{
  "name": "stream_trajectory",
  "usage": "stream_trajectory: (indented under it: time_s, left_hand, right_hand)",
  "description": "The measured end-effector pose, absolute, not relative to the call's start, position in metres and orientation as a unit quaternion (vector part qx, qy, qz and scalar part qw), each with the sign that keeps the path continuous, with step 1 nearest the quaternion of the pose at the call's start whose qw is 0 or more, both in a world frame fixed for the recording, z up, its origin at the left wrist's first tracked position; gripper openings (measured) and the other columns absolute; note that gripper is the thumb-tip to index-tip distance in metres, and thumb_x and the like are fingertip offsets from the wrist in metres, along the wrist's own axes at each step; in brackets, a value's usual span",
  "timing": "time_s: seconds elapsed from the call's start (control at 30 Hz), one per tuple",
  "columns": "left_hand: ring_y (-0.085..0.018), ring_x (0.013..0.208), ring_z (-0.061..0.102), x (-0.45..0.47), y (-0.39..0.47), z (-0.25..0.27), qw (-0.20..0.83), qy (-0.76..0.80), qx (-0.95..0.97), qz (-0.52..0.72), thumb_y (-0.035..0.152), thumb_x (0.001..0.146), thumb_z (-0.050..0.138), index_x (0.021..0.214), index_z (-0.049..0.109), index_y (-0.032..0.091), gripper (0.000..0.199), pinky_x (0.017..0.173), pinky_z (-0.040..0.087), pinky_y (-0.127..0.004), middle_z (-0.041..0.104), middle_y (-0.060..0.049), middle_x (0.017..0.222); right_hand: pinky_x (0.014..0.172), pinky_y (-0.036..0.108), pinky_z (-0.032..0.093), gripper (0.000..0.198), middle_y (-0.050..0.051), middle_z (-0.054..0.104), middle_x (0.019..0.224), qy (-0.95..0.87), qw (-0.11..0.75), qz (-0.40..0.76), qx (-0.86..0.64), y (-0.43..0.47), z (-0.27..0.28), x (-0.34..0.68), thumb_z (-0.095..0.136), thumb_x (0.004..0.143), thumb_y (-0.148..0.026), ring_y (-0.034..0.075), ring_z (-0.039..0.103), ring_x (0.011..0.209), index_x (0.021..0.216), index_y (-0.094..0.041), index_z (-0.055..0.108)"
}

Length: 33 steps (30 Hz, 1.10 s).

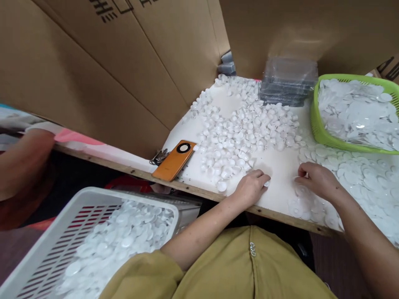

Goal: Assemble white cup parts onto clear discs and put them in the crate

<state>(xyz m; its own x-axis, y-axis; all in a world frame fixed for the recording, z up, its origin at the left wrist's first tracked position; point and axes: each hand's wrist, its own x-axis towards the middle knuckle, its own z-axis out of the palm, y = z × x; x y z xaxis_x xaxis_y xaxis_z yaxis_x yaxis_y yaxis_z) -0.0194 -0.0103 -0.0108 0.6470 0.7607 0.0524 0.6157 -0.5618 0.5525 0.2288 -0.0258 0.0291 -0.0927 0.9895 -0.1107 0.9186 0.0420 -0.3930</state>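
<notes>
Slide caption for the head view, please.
Left hand pinches a small white piece beside scattered white cupped pieces; right hand is near translucent discs and a green basket.

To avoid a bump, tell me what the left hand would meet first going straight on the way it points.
The left hand would probably meet the right hand first, across white tabletop; one camera leaves depth and exact line unclear.

green basket (316,124): 1 | slatted white basket (131,196): 1 | phone (172,163): 1 | white cups (246,131), clear discs (366,176): uncountable
</notes>
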Motion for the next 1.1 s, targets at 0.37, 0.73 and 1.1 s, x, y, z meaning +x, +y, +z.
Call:
stream_trajectory:
  time_s: [0.37, 0.73, 1.1]
  left_hand:
    - [-0.021, 0.09, 0.064, -0.013, -0.011, -0.013, 0.329, 0.438, 0.826, 0.134, 0.028, 0.083, 0.057, 0.131, 0.035, 0.022, 0.053, 0.074, 0.048, -0.029, 0.066, -0.004, 0.097]
    - [-0.018, 0.082, 0.065, -0.029, 0.017, 0.017, 0.456, 0.371, 0.807, 0.055, 0.03, 0.071, 0.071, 0.121, 0.046, 0.019, 0.057, 0.069, 0.047, -0.024, 0.069, -0.003, 0.093]
    - [-0.019, 0.07, 0.062, -0.012, 0.048, 0.019, 0.359, 0.387, 0.842, -0.112, 0.046, 0.068, 0.073, 0.1, 0.058, 0.018, 0.045, 0.053, 0.038, -0.024, 0.067, -0.004, 0.084]
  right_hand:
    - [0.041, 0.022, 0.044, 0.029, -0.002, 0.058, 0.055, -0.45, 0.257, 0.562, -0.645, -0.026, 0.004, 0.152, 0.071, 0.064, -0.04, 0.012, 0.057, 0.046, 0.075, -0.018, 0.055]
    - [0.036, 0.018, 0.04, 0.018, -0.002, 0.059, 0.054, -0.473, 0.15, 0.56, -0.663, -0.015, 0.006, 0.15, 0.067, 0.072, -0.025, 0.013, 0.06, 0.044, 0.074, -0.019, 0.051]
    - [0.033, 0.017, 0.038, 0.018, -0.004, 0.057, 0.045, -0.438, 0.125, 0.599, -0.658, -0.006, 0.007, 0.15, 0.065, 0.072, -0.02, 0.013, 0.058, 0.039, 0.073, -0.02, 0.047]
